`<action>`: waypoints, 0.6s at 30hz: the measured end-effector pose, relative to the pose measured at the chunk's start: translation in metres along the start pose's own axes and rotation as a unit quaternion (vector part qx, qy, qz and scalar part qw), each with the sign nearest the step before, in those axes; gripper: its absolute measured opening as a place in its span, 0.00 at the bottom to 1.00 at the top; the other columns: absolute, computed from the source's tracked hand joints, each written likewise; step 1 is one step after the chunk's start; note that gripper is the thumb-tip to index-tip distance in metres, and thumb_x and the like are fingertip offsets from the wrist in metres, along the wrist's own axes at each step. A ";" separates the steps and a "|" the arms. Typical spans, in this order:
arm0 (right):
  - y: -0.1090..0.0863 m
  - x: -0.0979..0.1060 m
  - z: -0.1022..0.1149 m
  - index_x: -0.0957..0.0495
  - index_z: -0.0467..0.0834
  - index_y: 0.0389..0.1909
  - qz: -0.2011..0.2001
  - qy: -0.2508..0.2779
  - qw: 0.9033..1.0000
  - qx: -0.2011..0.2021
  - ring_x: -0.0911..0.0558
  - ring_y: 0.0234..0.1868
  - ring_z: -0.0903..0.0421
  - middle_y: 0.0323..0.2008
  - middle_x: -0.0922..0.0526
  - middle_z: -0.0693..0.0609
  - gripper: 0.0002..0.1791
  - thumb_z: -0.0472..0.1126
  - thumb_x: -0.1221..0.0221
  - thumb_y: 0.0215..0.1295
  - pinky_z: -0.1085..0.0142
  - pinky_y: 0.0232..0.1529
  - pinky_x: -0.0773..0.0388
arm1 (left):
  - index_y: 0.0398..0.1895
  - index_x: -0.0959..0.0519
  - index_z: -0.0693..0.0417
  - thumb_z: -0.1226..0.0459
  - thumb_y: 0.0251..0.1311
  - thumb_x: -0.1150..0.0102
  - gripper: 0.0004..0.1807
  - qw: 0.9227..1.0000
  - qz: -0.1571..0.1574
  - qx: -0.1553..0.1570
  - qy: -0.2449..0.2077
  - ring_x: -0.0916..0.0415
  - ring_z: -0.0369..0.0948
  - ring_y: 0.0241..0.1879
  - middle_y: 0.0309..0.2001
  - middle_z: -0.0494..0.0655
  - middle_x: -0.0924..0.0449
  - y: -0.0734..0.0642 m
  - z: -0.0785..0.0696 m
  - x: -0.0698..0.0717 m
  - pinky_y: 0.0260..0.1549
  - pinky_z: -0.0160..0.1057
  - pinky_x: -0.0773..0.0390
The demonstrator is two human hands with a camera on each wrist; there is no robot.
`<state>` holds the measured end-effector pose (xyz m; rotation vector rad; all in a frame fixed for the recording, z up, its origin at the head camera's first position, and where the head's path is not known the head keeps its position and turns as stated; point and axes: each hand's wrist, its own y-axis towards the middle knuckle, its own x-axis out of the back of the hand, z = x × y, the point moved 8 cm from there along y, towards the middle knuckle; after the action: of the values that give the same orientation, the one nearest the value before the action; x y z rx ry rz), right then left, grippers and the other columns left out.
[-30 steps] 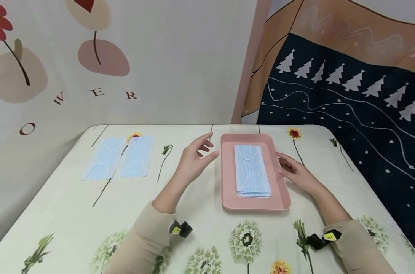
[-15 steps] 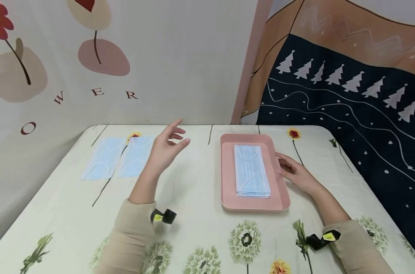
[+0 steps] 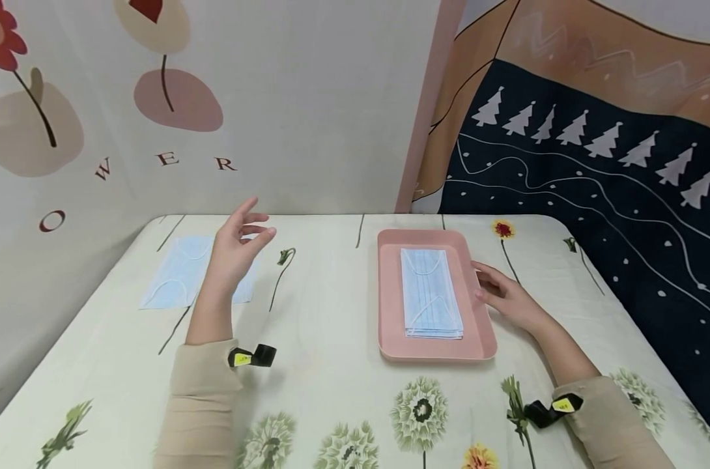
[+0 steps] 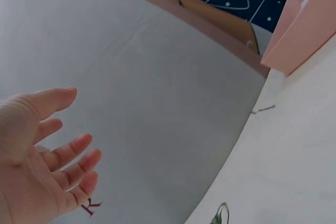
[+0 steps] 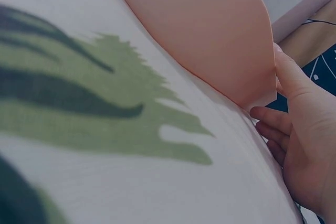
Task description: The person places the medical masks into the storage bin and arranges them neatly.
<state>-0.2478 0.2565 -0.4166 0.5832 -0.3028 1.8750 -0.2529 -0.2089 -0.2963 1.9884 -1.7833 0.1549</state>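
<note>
Pale wall hanging [image 3: 308, 117] across the back, letters O, W, E and R in view, and over on the right a dark panel [image 3: 566, 156] with its row of white trees! Down below, the tabletop [image 3: 331, 312] wears a white cloth printed with flowers.

And look at the left hand [image 3: 230, 251], hanging in the air towards the tabletop's back left corner, fingers loosely bent, grasping nothing; its wrist view shows the thumb well apart from the fingertips. Two light-blue masks lie side by side near that corner: the outer mask [image 3: 176, 273], closer to the left edge, mostly in sight, and the inner mask [image 3: 246, 286] largely covered from view by the hand and wrist.

Over to the pink tray [image 3: 390, 293], right of the tabletop's middle and just in from the back edge! Flat inside it sits a stack of blue masks [image 3: 432, 293], white ear loops lying on the top one, tray floor showing all around.

On the tray's long right side, there's the right hand [image 3: 510, 303], grasping the rim with thumb and fingers; its wrist view catches a fingertip low by the tray's corner. Beige sleeves [image 3: 199, 404] on both arms, each cuff bearing a black device [image 3: 261, 355] with a yellow label.
</note>
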 end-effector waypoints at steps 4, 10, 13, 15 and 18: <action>0.000 0.000 0.000 0.47 0.44 0.74 -0.001 -0.001 1.000 -0.001 0.37 0.66 0.40 0.63 0.33 0.35 0.35 0.39 0.44 0.70 0.59 0.64 0.40 | 0.75 0.47 0.41 0.59 0.66 0.42 0.38 1.000 -0.020 0.012 0.002 0.33 0.45 0.56 0.62 0.53 0.31 0.000 0.011 0.015 0.47 0.40 0.30; 0.000 0.000 0.001 0.46 0.44 0.74 -0.003 0.000 1.000 0.004 0.36 0.65 0.40 0.62 0.32 0.35 0.34 0.38 0.44 0.70 0.60 0.64 0.40 | 0.75 0.48 0.39 0.55 0.65 0.43 0.38 0.998 -0.040 0.036 0.011 0.34 0.45 0.57 0.61 0.53 0.32 -0.002 0.028 0.033 0.49 0.41 0.30; 0.001 0.000 0.001 0.46 0.44 0.74 -0.003 0.001 1.000 0.003 0.36 0.65 0.41 0.62 0.32 0.35 0.34 0.39 0.44 0.70 0.64 0.63 0.40 | 0.76 0.48 0.38 0.53 0.65 0.42 0.39 0.997 -0.048 0.053 0.020 0.35 0.45 0.58 0.62 0.53 0.32 -0.003 0.038 0.040 0.49 0.42 0.30; 0.000 0.000 0.001 0.46 0.44 0.74 -0.003 0.000 1.000 0.001 0.36 0.65 0.41 0.62 0.32 0.35 0.35 0.39 0.44 0.70 0.59 0.64 0.39 | 0.76 0.49 0.38 0.53 0.65 0.43 0.39 0.996 -0.051 0.065 0.030 0.36 0.47 0.59 0.62 0.54 0.33 -0.004 0.045 0.045 0.50 0.43 0.30; 0.000 0.000 0.001 0.47 0.44 0.74 -0.002 0.003 1.000 0.001 0.37 0.65 0.40 0.62 0.33 0.34 0.35 0.39 0.44 0.70 0.48 0.64 0.42 | 0.76 0.50 0.37 0.53 0.66 0.44 0.39 0.994 -0.054 0.081 0.041 0.36 0.49 0.60 0.63 0.55 0.33 -0.005 0.054 0.051 0.50 0.45 0.30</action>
<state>-0.2480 0.2559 -0.4160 0.5776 -0.2954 1.8723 -0.2525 -0.2772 -0.3264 2.1528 -1.6537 0.3518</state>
